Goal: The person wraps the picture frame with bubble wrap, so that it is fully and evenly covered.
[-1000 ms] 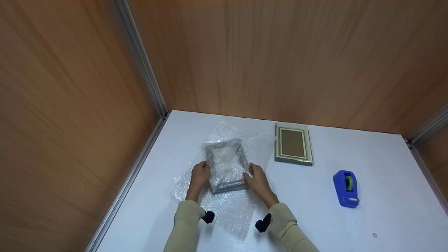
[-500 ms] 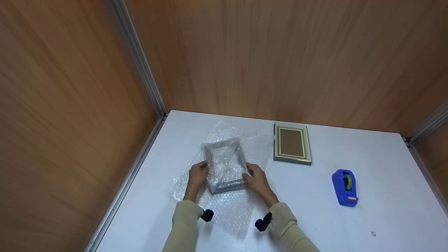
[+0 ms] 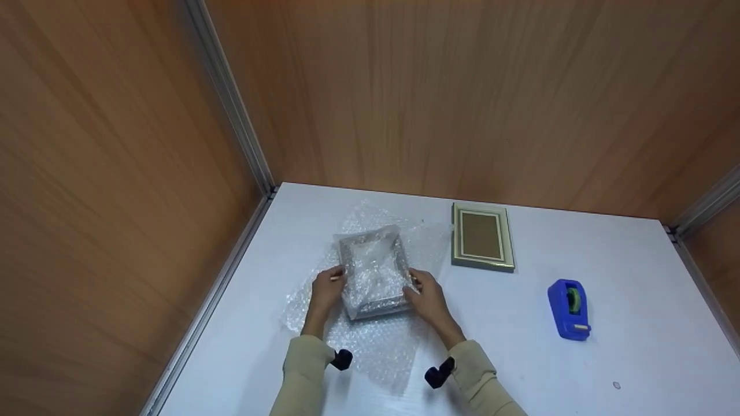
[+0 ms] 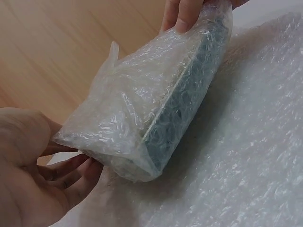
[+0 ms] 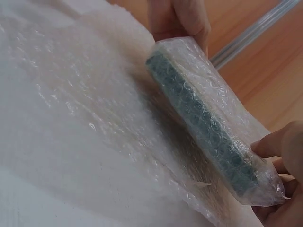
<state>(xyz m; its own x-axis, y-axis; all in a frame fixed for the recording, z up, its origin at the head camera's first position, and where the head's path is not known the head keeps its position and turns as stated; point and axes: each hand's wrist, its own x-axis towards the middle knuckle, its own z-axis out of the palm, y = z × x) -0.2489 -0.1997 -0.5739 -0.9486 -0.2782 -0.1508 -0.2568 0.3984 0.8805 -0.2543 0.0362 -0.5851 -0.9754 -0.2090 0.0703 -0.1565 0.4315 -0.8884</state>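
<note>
We have 2 hands on 1 bubble-wrapped frame (image 3: pixel 376 271), which sits right between them. Left hand (image 3: pixel 328 288) pinches its left edge, thumb above and fingers curled beneath in the left wrist view. Right hand (image 3: pixel 428 293) pinches the right edge, thumb on top, other fingers tucked under; the right wrist view backs this up. We see a grey border through the plastic from above and a blue-green side wall in the wrist views. Loose, crinkled wrap pokes out past the edge at each hand. We can't tell if the frame's underside touches what's below.

Under the frame and hands: 1 bubble wrap sheet (image 3: pixel 376 358), spread over the white table (image 3: pixel 243 358), reaching past the hands on the far side and back toward the sleeves (image 3: pixel 303 370). We note 1 black wrist device (image 3: pixel 342 359) on the inner side of each wrist.

Beyond the right hand and to its right lies 1 gold-edged frame (image 3: pixel 483 237), flat, brown in the middle, near a corner of the sheet. Farther right of the right hand, well apart: 1 blue tape dispenser (image 3: pixel 569 310) with a green roll (image 3: pixel 574 300) in it. Wood-grain panel (image 3: pixel 462 115) stands beyond the hands; metal rail (image 3: pixel 231 98) runs up to their far left.
</note>
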